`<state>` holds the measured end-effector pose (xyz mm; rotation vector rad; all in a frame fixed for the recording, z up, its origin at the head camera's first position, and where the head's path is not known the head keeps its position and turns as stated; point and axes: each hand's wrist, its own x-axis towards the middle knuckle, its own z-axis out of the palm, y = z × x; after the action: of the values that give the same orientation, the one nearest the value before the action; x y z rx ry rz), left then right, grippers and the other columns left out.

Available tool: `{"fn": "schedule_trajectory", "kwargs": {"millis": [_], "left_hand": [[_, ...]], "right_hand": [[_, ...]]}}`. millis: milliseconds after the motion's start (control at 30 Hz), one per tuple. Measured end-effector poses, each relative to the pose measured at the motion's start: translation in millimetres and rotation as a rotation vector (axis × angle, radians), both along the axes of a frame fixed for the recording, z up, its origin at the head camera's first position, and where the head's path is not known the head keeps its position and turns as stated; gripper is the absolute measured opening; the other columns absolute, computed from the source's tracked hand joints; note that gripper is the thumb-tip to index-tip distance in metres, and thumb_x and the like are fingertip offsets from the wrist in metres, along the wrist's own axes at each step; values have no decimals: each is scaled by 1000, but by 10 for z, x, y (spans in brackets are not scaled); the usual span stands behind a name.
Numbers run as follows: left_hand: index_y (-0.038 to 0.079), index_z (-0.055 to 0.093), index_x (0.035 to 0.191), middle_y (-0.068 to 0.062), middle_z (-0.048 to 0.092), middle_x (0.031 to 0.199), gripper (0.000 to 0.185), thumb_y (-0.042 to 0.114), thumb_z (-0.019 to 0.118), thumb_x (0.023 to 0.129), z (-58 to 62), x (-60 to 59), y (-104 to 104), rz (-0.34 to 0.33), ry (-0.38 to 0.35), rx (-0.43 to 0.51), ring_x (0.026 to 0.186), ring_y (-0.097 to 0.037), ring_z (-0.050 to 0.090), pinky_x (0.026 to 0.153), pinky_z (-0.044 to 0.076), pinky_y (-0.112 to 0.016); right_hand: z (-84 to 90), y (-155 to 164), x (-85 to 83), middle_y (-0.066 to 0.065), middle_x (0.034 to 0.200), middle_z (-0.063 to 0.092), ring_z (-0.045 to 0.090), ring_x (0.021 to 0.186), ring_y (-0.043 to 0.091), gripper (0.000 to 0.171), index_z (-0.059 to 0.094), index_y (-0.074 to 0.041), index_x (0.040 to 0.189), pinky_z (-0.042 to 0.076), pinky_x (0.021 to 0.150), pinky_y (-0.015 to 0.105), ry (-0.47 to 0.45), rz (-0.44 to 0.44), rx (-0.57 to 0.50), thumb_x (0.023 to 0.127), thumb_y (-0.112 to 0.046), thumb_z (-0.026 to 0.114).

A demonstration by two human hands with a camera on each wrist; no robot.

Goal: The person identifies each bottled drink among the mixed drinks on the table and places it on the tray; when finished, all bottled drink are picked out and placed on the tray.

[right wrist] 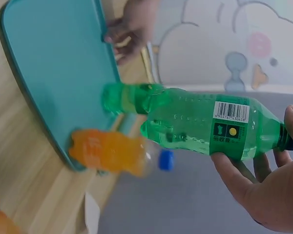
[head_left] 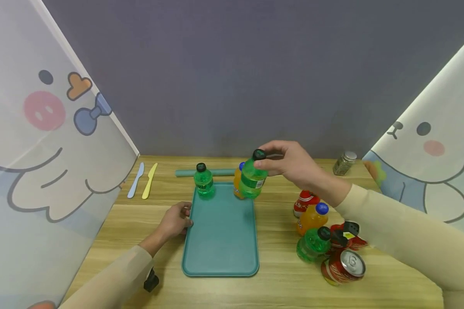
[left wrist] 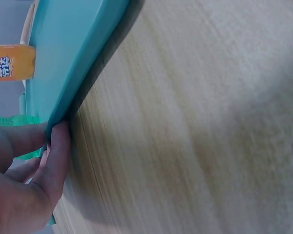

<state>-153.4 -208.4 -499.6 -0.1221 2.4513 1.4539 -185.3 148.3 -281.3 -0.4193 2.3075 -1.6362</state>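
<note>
My right hand (head_left: 294, 161) grips a green soda bottle (head_left: 252, 180) near its black cap. The bottle hangs above the tray's far right corner; its barcode label shows in the right wrist view. With thumb and fingers, my left hand (head_left: 175, 221) pinches the left rim of a teal tray (head_left: 221, 240); the left wrist view shows the rim between them. At the tray's far left corner stands another green bottle (head_left: 204, 182). An orange soda bottle (head_left: 237, 184) with a blue cap stands at the far right, partly hidden behind the held bottle.
Right of the tray are a red can (head_left: 342, 267), a green bottle (head_left: 313, 244), an orange bottle (head_left: 312, 218) and a red-labelled item (head_left: 305, 201). A spice jar (head_left: 344, 163) stands back right. Blue (head_left: 136, 180) and yellow (head_left: 150, 181) knives lie left. Behind the tray lies a teal bar (head_left: 183, 173).
</note>
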Motion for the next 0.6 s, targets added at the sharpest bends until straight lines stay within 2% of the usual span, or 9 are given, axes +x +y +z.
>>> {"fn": "schedule_trajectory", "kwargs": {"millis": [300, 400, 500, 600], "left_hand": [[-9, 46, 144, -21, 55, 112, 62, -14, 65, 86, 16, 1, -2, 0, 12, -20, 92, -26, 62, 63, 64, -38], [-9, 45, 145, -21, 55, 113, 62, -14, 65, 87, 17, 0, 3, -7, 8, -19, 92, -26, 62, 63, 63, -38], [-9, 45, 145, -21, 55, 113, 62, -14, 65, 86, 19, 2, 13, -6, 8, -15, 92, -26, 62, 63, 64, -38], [-9, 46, 144, -21, 55, 112, 62, -14, 65, 86, 12, 6, 19, 0, 13, -16, 91, -26, 62, 63, 63, -38]], "right_hand": [[-336, -613, -87, 8, 126, 64, 69, 114, 24, 36, 69, -10, 121, 63, 88, 41, -52, 44, -28, 89, -19, 82], [-457, -765, -95, 7, 123, 66, 70, 109, 22, 37, 69, -10, 121, 63, 78, 35, -35, 44, -22, 88, -19, 83], [-582, -910, -105, 5, 121, 67, 71, 106, 19, 36, 70, -10, 119, 57, 67, 29, -36, 36, -16, 87, -19, 83], [-703, -1036, -118, 5, 119, 68, 71, 106, 18, 37, 70, -9, 119, 56, 67, 28, -49, 27, -8, 86, -19, 84]]}}
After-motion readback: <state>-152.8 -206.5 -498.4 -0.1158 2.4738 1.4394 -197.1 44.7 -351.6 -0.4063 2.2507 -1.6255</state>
